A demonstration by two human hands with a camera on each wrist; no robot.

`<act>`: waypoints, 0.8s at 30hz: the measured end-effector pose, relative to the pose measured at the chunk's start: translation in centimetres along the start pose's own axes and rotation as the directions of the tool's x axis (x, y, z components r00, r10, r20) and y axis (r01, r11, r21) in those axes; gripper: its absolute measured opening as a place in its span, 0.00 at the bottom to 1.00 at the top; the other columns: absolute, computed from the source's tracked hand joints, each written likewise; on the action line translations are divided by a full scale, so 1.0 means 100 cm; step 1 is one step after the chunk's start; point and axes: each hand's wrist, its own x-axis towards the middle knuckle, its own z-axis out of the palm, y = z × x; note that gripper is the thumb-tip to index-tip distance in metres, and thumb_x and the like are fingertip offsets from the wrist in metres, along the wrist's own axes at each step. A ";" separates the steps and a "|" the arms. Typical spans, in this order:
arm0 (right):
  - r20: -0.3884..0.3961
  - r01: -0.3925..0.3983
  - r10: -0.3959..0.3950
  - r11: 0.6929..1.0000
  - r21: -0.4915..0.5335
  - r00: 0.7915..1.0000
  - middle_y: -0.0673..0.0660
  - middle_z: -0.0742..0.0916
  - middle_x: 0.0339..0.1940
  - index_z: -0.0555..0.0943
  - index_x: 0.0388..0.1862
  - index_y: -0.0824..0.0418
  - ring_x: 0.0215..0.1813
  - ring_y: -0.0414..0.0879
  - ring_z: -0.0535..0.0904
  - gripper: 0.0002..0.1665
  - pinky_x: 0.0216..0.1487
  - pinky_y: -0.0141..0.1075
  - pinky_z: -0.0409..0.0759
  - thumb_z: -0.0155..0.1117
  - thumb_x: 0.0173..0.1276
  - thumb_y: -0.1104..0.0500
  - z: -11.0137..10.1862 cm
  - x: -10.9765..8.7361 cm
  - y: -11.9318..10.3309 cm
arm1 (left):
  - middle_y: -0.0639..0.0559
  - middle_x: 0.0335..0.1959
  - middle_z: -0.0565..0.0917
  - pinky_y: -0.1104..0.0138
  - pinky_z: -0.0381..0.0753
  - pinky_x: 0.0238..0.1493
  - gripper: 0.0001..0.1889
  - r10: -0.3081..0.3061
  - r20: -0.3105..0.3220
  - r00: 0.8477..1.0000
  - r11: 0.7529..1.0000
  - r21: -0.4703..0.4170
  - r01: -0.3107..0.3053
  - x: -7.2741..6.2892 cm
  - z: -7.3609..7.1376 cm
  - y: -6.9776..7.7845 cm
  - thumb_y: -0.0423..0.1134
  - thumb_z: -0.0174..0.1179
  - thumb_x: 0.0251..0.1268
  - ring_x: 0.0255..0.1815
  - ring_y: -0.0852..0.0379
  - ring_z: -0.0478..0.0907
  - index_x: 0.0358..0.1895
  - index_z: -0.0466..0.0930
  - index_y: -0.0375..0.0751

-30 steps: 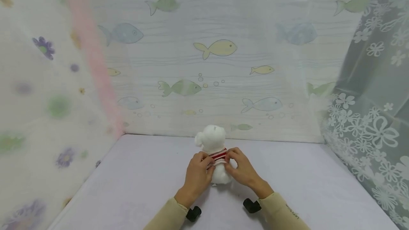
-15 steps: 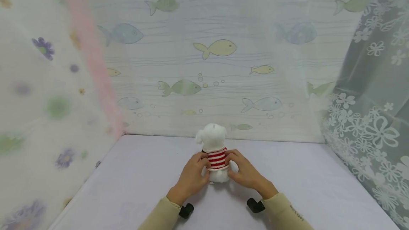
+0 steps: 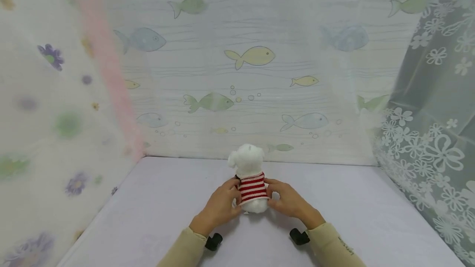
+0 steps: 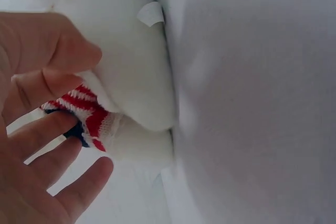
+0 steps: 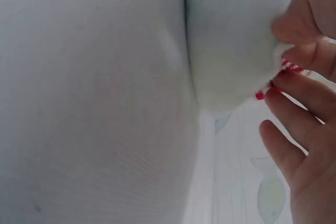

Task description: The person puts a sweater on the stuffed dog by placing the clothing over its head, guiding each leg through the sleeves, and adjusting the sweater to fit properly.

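A white plush toy [image 3: 249, 160] sits on the white table, its plain rounded back of the head towards me. Around its body is a red-and-white striped knitted sweater [image 3: 254, 187]; a dark blue patch [image 4: 77, 129] of it shows in the left wrist view. My left hand [image 3: 222, 202] is at the toy's left side, thumb and index finger pinching the sweater's hem, the other fingers spread along the knit. On the opposite side my right hand [image 3: 288, 200] pinches the hem between thumb and index finger. A small white tag [image 4: 151, 14] sticks out low on the toy.
The white-covered table [image 3: 167, 201] runs back to a hanging fish-print curtain [image 3: 208, 73]. A flower-print cloth [image 3: 48, 135] closes the left side, and a sheer floral lace curtain [image 3: 426, 147] hangs at the right. Black wrist devices [image 3: 214, 242] sit below both sleeves.
The sweater's bunched back is now spread flat and lower, with its stripes showing. Both hands have moved apart from the toy's back out to its sides and slightly down.
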 end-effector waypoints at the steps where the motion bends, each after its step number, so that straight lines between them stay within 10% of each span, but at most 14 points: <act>1: 0.024 -0.004 0.004 1.000 0.005 1.000 0.56 0.75 0.66 0.72 0.22 0.47 0.67 0.54 0.69 0.12 0.59 0.51 0.71 0.60 0.51 0.65 -0.001 0.000 0.000 | 0.44 0.61 0.73 0.56 0.73 0.57 0.12 -0.009 0.019 1.000 1.000 -0.007 0.009 0.000 -0.001 0.000 0.32 0.68 0.41 0.64 0.45 0.69 0.17 0.73 0.50; 16: -0.027 -0.049 0.050 0.998 0.029 0.998 0.52 0.80 0.59 0.76 0.37 0.49 0.65 0.51 0.72 0.13 0.62 0.50 0.69 0.60 0.57 0.66 0.000 -0.003 -0.001 | 0.41 0.57 0.75 0.54 0.74 0.55 0.08 0.003 -0.011 1.000 1.000 0.027 -0.002 0.000 -0.006 0.009 0.34 0.71 0.50 0.60 0.44 0.72 0.28 0.78 0.46; 24: 0.032 -0.030 0.030 0.999 -0.017 0.999 0.60 0.76 0.65 0.73 0.24 0.48 0.69 0.55 0.66 0.12 0.63 0.53 0.67 0.62 0.56 0.66 -0.003 -0.004 -0.004 | 0.43 0.60 0.74 0.56 0.75 0.55 0.10 -0.014 0.048 0.999 0.999 0.030 0.013 -0.001 -0.006 0.005 0.32 0.67 0.43 0.62 0.45 0.71 0.18 0.75 0.50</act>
